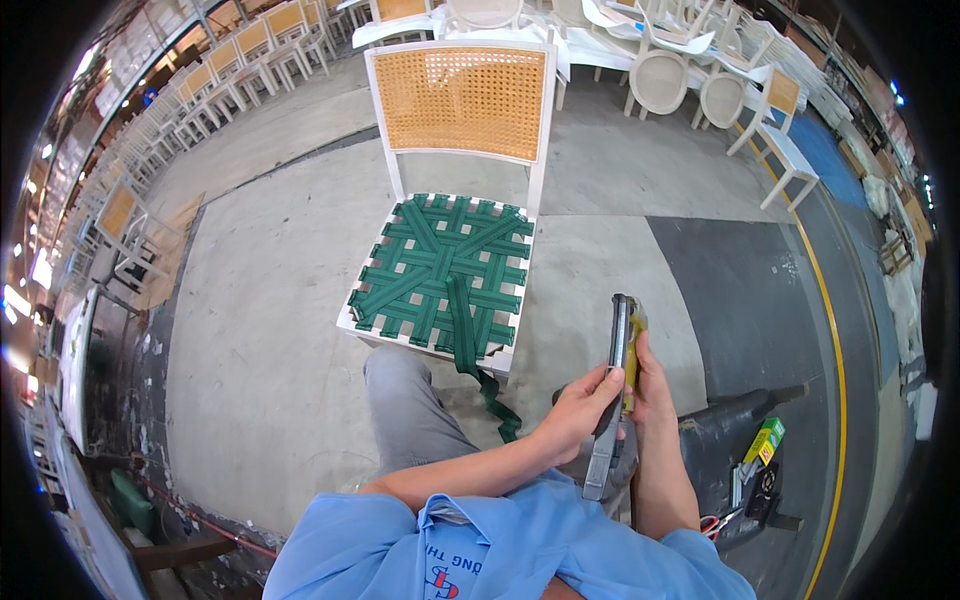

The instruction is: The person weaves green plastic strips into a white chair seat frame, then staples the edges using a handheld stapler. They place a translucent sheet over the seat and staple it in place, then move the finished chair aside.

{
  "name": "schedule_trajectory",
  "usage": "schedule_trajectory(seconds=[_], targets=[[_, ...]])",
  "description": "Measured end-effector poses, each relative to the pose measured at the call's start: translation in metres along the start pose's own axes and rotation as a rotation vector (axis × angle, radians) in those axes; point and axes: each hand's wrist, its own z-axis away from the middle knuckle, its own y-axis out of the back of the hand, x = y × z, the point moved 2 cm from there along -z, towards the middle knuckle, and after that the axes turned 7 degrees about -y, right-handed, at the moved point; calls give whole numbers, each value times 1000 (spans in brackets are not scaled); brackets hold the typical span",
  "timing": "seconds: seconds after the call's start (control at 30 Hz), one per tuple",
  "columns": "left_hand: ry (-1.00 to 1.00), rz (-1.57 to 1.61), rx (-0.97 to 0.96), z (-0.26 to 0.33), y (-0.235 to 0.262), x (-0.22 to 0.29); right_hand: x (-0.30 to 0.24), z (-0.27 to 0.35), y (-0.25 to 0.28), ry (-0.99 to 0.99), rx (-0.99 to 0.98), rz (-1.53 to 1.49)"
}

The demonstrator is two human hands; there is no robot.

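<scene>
In front of my right leg, both hands hold a staple gun (601, 462) with a long silver magazine and a yellow-green body. My left hand (582, 412) is closed on its near side, the thumb pressed along the metal. Wrapped round the yellow-green side is my right hand (652, 378), some of its fingers hidden behind the tool. Before my knees stands a whitish chair (541, 180) with a cane back. Green webbing (440, 262) is woven across its seat frame, with two diagonal bands on top. One loose webbing end (490, 392) hangs over the front edge toward the floor.
At my right, a dark low bench (715, 440) bears a green and yellow box (765, 441), red-handled scissors (718, 523) and a black item (763, 490). Rows of chairs (245, 65) line the far left. More chairs (660, 80) stand at the back right, near a yellow floor line (832, 340).
</scene>
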Motion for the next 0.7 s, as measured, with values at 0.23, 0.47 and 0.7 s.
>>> schedule_trajectory(seconds=[0.23,0.47,0.7], targets=[[-44,-418,-89,28,20,-21,-44,7,-12,299,221,20],[-531,-999,-19,22,13,-16,-51,2,-23,388,207,91],[-436,-862,126,-20,14,3,6,16,-41,363,353,456]])
